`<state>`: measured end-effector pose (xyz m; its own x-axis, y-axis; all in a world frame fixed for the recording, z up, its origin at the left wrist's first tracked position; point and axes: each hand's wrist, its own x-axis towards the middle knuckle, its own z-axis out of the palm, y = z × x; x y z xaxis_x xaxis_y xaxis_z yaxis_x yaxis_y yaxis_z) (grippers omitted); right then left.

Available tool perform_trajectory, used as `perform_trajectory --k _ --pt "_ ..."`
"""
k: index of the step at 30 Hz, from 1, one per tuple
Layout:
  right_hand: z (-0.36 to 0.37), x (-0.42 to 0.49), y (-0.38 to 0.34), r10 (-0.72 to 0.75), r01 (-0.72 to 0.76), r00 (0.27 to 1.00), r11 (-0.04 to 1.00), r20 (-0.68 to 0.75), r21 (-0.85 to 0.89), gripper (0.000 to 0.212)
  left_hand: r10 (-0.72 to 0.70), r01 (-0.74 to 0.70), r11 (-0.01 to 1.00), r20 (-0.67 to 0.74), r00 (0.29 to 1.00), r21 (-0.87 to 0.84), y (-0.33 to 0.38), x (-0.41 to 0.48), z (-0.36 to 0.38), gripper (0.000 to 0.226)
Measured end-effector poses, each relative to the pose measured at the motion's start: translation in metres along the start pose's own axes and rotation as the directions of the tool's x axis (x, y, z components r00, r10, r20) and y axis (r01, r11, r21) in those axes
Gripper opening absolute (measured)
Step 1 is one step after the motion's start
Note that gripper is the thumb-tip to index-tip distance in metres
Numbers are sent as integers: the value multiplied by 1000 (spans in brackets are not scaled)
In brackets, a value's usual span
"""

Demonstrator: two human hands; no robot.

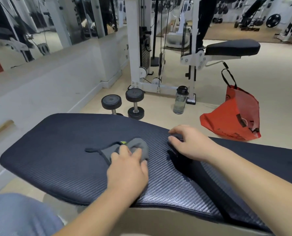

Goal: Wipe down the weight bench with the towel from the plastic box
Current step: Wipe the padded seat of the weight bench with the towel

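Left hand: your left hand [127,169] lies palm down on the towel [133,149], fingers curled over its bunched near part; the grip presses the cloth against the surface.
Right hand: your right hand [189,142] rests at about 3 o'clock from the towel, fingertips bent onto the pad; the grip is loosely spread and holds nothing that you can make out.
Towel: grey, crumpled, with a small yellow-green tag at its far edge and a thin dark-edged corner trailing toward 9 o'clock; it sits near the middle of the bench pad.
Weight bench: the dark ribbed surface [56,150] runs across the view, its rounded end at 9 o'clock; a few wet specks glint on it at 5 o'clock from the towel.
Floor beyond: two dumbbells [123,103] stand at 12 o'clock from the towel, a clear water bottle [180,100] at 1 o'clock, and a red bag [233,116] at 2 o'clock.
Plastic box: you cannot tell where it is from this view.
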<state>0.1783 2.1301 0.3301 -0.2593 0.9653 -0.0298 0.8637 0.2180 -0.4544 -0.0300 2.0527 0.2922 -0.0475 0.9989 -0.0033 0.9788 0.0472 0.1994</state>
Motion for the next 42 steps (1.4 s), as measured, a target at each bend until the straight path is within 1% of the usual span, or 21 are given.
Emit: perform_trajectory --k 2,4,5,8,10,11,13,14,15,17,19,22,28,29,31,33,35,37,39,41,42 --pt "2 -14 -11 -30 30 1000 999 -6 32 33 205 -202 977 47 978 -63 14 -29 4 40" --pt "6 -31 -18 -45 46 999 998 -15 34 27 321 -304 940 102 942 -152 9 -31 3 43" --pt "9 -39 -21 -40 41 999 999 -15 25 24 316 -299 941 103 943 -157 4 -20 1 44" --pt "18 -59 -27 -8 8 1000 1000 -7 24 25 172 -159 977 79 982 -140 3 -1 -6 41" --pt "23 -67 -33 16 -16 1000 998 -12 57 30 233 -189 945 147 961 -266 10 -8 -9 35" --pt "25 -70 -36 30 -29 1000 998 -9 63 32 302 -201 888 195 933 -414 10 -11 -11 29" --pt "31 -71 -42 50 -51 999 999 18 10 36 355 -67 723 286 890 -688 1 -6 -24 22" --pt "35 -73 -45 61 -60 998 997 25 -39 38 329 13 669 311 892 -743 -6 2 -29 26" --pt "39 -74 -50 68 -64 997 994 32 -93 42 285 51 652 307 908 -757 -13 11 -32 31" --pt "47 -75 -60 48 -37 998 973 44 -228 57 213 12 704 227 950 -710 -21 21 -35 31" --pt "56 -73 -65 8 14 998 944 67 -329 67 202 -82 790 131 971 -607 -22 24 -32 34" --pt "59 -70 -56 -32 45 999 925 42 -377 60 234 -187 877 53 971 -443 -21 27 -26 40" --pt "37 -56 -15 108 -119 993 903 -50 -413 59 229 -186 862 34 973 -472 -12 47 -26 39" --pt "39 -58 -15 83 -101 995 906 -61 -411 54 238 -196 873 39 970 -446 -10 49 -25 39" --pt "48 -66 -20 -26 12 999 917 -31 -400 46 246 -207 894 51 968 -398 -7 52 -20 39" --pt "53 -71 -22 -125 122 992 921 18 -369 45 239 -201 903 56 969 -379 -7 58 -14 39" --pt "48 -60 -11 -157 143 988 914 -8 -380 47 229 -189 898 55 972 -398 -9 64 -9 38" --pt "42 -41 9 -95 56 993 904 -71 -425 48 227 -185 881 45 973 -436 -9 68 -6 38" --pt "34 -20 28 36 -96 990 886 -140 -454 53 233 -193 866 30 972 -461 -5 69 -6 38" --pt "27 -4 42 164 -233 966 892 -202 -388 54 258 -221 853 13 966 -472 1 69 -6 38" --pt "26 1 44 199 -264 956 904 -216 -337 53 271 -236 850 7 963 -472 4 69 -6 38"
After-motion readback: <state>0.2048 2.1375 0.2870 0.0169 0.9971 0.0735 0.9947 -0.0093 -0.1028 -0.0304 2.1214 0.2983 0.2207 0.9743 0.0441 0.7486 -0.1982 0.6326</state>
